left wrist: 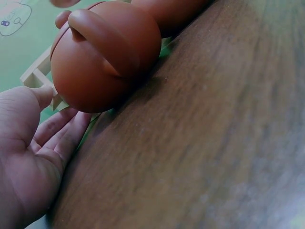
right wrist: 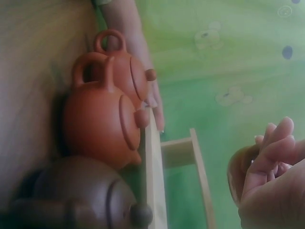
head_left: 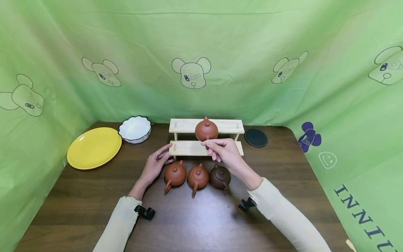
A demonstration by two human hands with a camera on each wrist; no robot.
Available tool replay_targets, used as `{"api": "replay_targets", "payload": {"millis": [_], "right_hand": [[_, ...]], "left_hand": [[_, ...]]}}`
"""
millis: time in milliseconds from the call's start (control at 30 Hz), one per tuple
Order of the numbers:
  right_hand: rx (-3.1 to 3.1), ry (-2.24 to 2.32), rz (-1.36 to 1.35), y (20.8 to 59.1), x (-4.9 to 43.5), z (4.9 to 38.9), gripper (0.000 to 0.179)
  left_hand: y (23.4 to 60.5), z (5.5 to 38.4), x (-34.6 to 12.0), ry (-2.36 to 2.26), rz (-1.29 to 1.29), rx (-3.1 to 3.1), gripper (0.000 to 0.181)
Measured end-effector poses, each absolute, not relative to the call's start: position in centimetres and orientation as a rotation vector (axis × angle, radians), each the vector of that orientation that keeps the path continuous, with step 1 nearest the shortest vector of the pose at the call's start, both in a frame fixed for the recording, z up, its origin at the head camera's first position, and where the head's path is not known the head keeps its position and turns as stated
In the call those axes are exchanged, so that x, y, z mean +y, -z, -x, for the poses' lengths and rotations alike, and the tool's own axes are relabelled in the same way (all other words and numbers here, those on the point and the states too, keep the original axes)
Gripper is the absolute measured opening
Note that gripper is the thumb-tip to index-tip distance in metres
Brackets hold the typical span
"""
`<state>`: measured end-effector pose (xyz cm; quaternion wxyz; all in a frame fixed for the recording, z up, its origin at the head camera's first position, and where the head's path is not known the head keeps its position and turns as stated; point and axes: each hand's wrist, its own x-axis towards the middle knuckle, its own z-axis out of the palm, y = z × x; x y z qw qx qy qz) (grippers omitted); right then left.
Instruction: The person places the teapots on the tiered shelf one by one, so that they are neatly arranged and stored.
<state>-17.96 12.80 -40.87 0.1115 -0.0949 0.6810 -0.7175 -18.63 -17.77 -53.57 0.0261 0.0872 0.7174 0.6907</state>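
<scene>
Wooden stand: the two-level wooden stand (head_left: 185,149) is serving as the landmark for every position below.
Raised teapot: the raised teapot (head_left: 206,129) is overlapping the upper level of the stand, slightly right of its middle, with its handle facing the person.
Right hand: the right hand (head_left: 228,154) is pinching that handle, its wrist bending in from the right front of the stand.
Left hand: the left hand (head_left: 155,166) is resting extended fingers against the stand's left end, grasping nothing that shows.
Front row: the left clay teapot (head_left: 175,174), the middle clay teapot (head_left: 198,177) and the dark teapot (head_left: 219,177) are standing side by side just in front of the stand.
Handling advice: holding the raised teapot level is probably protecting its lid; the handle grip is putting its weight off-centre, so steadying the stand seems sensible.
Contact: the head view is not showing whether the raised teapot is touching the upper level.
Obstructed parts: right-hand fingers are covering part of the handle; in the right wrist view, that hand is hiding most of the raised teapot.
Image limits: the dark teapot is blurring there; the left wrist frame is cutting off the middle clay teapot.
</scene>
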Motion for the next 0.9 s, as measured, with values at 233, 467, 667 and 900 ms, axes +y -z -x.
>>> {"api": "replay_targets", "payload": {"millis": [233, 467, 667, 900], "right_hand": [[2.025, 2.139, 0.274, 41.5, 10.8, 19.5, 0.029], [2.019, 2.182, 0.207, 42.1, 9.3, 20.6, 0.029], [2.033, 2.196, 0.190, 42.5, 8.5, 21.4, 0.027], [2.051, 2.213, 0.184, 42.9, 7.6, 22.3, 0.027]], "left_hand": [[53.7, 18.7, -17.9, -2.138, -0.261, 2.218, 0.047], [53.7, 18.7, -17.9, -2.153, -0.252, 2.204, 0.046], [53.6, 18.7, -17.8, -2.152, -0.251, 2.200, 0.046], [53.6, 18.7, -17.8, -2.152, -0.269, 2.209, 0.046]]}}
